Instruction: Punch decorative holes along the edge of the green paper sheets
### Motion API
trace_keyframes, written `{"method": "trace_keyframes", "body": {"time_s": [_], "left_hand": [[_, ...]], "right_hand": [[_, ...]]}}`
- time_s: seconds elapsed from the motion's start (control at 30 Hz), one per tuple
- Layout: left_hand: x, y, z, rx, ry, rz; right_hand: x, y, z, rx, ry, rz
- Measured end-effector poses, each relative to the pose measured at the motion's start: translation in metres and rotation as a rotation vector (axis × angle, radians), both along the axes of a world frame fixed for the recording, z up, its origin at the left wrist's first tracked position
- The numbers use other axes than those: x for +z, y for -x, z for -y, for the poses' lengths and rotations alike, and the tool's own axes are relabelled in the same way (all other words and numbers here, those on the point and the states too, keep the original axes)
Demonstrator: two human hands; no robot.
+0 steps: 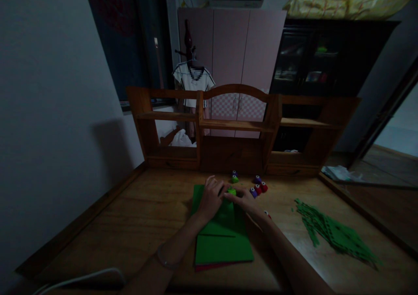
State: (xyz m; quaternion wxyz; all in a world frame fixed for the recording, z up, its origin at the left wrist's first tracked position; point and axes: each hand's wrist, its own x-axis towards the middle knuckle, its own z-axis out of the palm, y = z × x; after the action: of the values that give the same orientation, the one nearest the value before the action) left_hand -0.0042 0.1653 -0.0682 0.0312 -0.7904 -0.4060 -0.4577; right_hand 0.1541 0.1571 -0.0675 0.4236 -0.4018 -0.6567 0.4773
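Green flat sheets [224, 248] at lower centre, white shirt [193, 81] with dark trim, pink-and-white checkered cabinet panels [223, 105] at upper centre

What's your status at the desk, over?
Both hands on small green piece, above green sheets. Red and purple pieces close by, right side. Grip closure unclear.

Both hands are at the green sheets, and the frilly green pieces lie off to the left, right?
Not quite. The left hand and right hand are at the green sheets, but the frilly green pieces lie off to the right, as the head view shows.
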Motion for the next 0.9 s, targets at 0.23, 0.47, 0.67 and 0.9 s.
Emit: {"method": "trace_keyframes", "body": {"time_s": [0.23,0.47,0.67,0.9], "left_hand": [[-0.001,0.000,-0.002,-0.008,0.001,0.004],[0.000,-0.001,0.001,-0.008,0.010,0.010],[0.000,-0.001,0.001,-0.009,0.023,0.006],[-0.002,0.001,-0.001,-0.007,0.029,0.004]], "right_hand": [[0.003,0.000,0.004,-0.003,0.002,-0.005],[0.001,0.001,0.004,-0.001,0.001,-0.039],[-0.005,0.001,0.001,-0.019,-0.047,-0.067],[-0.009,-0.001,-0.003,-0.026,-0.026,-0.039]]}}
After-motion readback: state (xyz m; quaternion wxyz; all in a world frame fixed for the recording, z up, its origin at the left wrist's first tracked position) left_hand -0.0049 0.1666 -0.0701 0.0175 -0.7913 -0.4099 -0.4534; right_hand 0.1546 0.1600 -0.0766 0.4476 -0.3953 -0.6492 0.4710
